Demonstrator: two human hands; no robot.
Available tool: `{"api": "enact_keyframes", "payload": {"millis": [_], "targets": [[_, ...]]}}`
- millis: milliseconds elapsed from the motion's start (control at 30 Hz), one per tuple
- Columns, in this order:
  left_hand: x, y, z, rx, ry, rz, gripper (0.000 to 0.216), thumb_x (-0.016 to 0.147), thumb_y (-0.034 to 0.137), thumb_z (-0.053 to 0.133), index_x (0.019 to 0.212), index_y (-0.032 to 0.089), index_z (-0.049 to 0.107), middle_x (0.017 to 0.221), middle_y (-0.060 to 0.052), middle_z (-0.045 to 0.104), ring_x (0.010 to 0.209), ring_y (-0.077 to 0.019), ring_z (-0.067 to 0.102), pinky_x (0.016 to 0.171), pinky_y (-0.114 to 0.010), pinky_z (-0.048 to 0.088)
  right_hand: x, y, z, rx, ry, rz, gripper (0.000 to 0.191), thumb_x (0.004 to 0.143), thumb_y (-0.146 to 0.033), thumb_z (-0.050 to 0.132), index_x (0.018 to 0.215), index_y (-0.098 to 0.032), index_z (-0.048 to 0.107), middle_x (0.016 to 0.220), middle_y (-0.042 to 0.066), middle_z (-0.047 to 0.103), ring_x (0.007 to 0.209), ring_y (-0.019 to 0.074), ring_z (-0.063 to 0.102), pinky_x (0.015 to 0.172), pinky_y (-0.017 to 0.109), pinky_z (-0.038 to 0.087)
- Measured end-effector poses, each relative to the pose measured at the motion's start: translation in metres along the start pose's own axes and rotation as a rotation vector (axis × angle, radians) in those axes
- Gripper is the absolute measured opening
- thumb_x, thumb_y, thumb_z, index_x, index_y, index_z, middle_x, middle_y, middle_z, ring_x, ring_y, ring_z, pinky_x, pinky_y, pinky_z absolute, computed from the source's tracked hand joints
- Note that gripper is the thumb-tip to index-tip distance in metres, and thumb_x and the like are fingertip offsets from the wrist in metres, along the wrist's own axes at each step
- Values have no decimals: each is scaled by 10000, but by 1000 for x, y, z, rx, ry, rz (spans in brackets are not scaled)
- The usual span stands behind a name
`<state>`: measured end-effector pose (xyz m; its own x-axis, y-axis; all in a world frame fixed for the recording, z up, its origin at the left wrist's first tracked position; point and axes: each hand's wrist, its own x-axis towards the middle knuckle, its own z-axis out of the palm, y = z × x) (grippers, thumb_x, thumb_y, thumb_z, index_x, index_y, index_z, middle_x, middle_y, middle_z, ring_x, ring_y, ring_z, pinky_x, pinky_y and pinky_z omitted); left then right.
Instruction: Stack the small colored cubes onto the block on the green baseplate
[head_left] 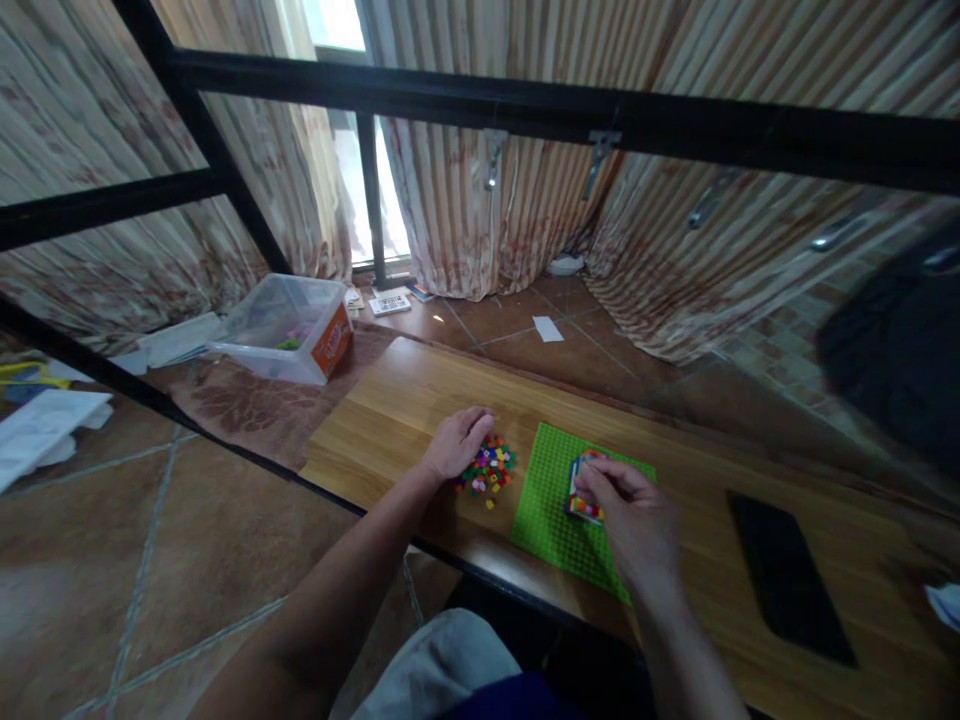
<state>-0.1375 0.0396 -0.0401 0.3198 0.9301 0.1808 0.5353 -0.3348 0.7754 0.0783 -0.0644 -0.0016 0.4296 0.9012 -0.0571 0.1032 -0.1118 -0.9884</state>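
My left hand [456, 443] lies on the table at the edge of a pile of small toy bricks [492, 466] in many colours, its fingers loosely stretched out and nothing visible in them. To the right, a green studded baseplate [541, 500] lies flat. A low multicoloured brick build [577, 498] stands on it, partly covered by my right hand [637, 515]. The thumb and fingertips of that hand are pinched together over the build. Whatever is between them is too small or hidden to make out.
A wooden table [390, 400] carries these things, with a black flat panel [791, 575] at its right. On the floor at left stands a clear plastic box [274, 320]. Black metal bars [420, 90] cross the view above the table, before striped curtains [465, 200].
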Motion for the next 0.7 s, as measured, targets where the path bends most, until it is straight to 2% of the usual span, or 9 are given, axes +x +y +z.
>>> {"api": "enact_keyframes", "payload": {"millis": [100,200,367,533,700], "targets": [[0,-1,0,-15,12,4,399,971,399,305,1013,204,651,1039,-49,718,1021,-186,649,935,-285,468,-7,3,2,10,3,-8,298,712,-447,732,890,-208,721,823,37,728,727,181,687,662,320,582],[0,-1,1,-33,14,0,402,972,405,306,1043,200,644,959,-45,730,983,-184,659,924,-284,472,-14,1,2,-26,-5,-19,303,713,-447,730,908,-215,729,847,37,735,742,185,691,719,352,583],[-1,-2,1,-47,26,-12,405,970,413,310,1043,192,641,914,-40,730,935,-182,665,899,-281,474,-15,-7,-15,-126,62,-43,321,710,-453,723,921,-212,734,942,57,742,832,210,698,796,388,568],[0,-2,1,-78,48,-14,406,969,418,314,1019,184,642,847,-28,731,859,-175,665,863,-280,474,-8,-8,-40,-98,202,11,364,653,-436,762,915,-185,729,849,59,743,734,197,699,722,352,582],[0,-7,1,-150,116,-22,429,970,433,308,1082,164,622,808,-27,733,845,-179,664,882,-297,467,-7,-3,-60,-153,324,-11,397,625,-439,783,907,-164,732,787,54,732,673,180,680,651,307,567]]}}
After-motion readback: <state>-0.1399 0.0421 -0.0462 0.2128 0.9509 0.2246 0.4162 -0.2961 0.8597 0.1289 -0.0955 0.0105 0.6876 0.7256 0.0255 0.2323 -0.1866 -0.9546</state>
